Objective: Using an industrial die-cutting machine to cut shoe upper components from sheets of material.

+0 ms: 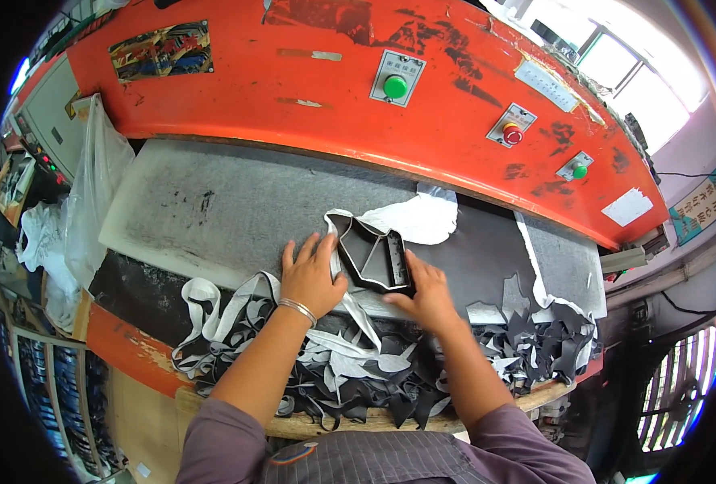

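A black metal cutting die (364, 260), a many-sided frame with inner bars, lies on dark sheet material (491, 246) with a pale underside. My right hand (429, 297) grips the die's near right corner, thumb in front and fingers along its side. To the die's left, my left hand (311, 278) lies flat with its fingers extended, beside a narrow pale offcut strip (333, 222) that runs along the die's edge. Whether the left fingertips press the strip cannot be made out. A white piece (418, 219) of material sits just behind the die.
An orange press beam (293, 97) with green buttons and a red stop button (512, 134) spans the back above a grey cutting board (221, 202). Dark and grey scraps (527, 343) heap along the front edge. Clear plastic sheeting (96, 189) hangs at the left.
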